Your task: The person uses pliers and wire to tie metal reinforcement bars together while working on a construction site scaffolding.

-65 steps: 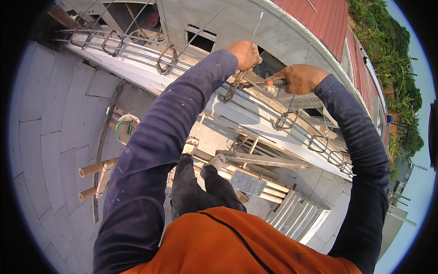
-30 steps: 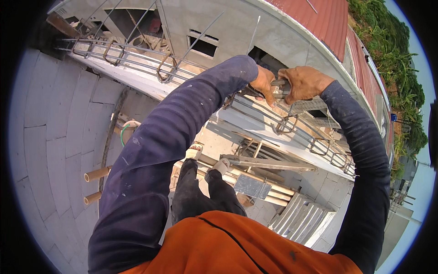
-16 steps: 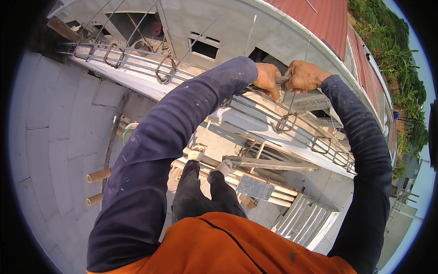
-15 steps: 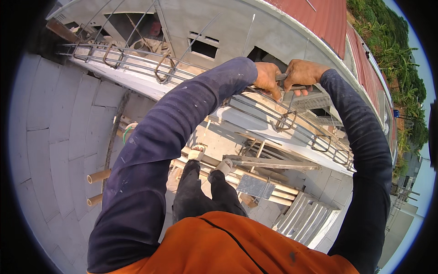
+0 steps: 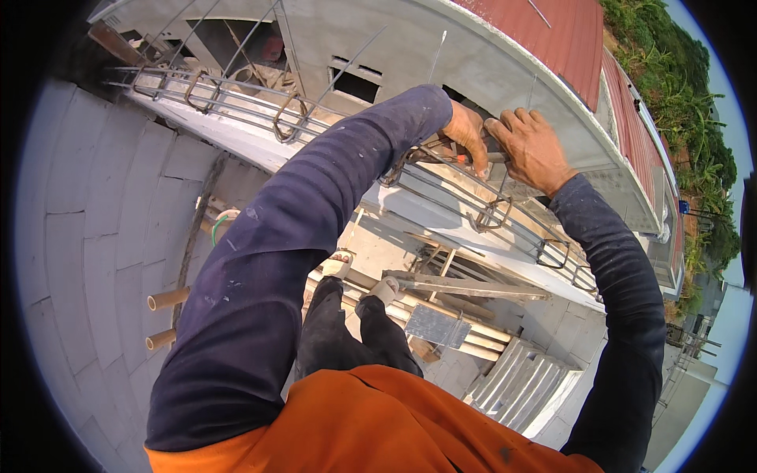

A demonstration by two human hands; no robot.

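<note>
My left hand (image 5: 465, 132) is curled above the rebar cage (image 5: 450, 180) that runs along a pale concrete beam; what its fingers grip is hidden. My right hand (image 5: 535, 150), fingertips curled upward, is just right of it, closed on a dark tool (image 5: 495, 156) that lies between the hands, close to a small orange piece. Bent wire stirrups (image 5: 493, 211) hang on the long bars, and thin upright bars rise behind them.
My sandalled feet (image 5: 339, 265) stand among bamboo poles (image 5: 167, 299), planks (image 5: 465, 285) and a dark flat sheet (image 5: 436, 325). A grey block wall (image 5: 95, 205) is left, stacked pale panels (image 5: 512, 378) lower right. Beyond the beam are a rendered building (image 5: 315, 31) and red roof (image 5: 544, 31).
Since half a second ago my right wrist has dropped and the hand has turned, fingers pointing more upward. My left hand stays near the same spot between the bars.
</note>
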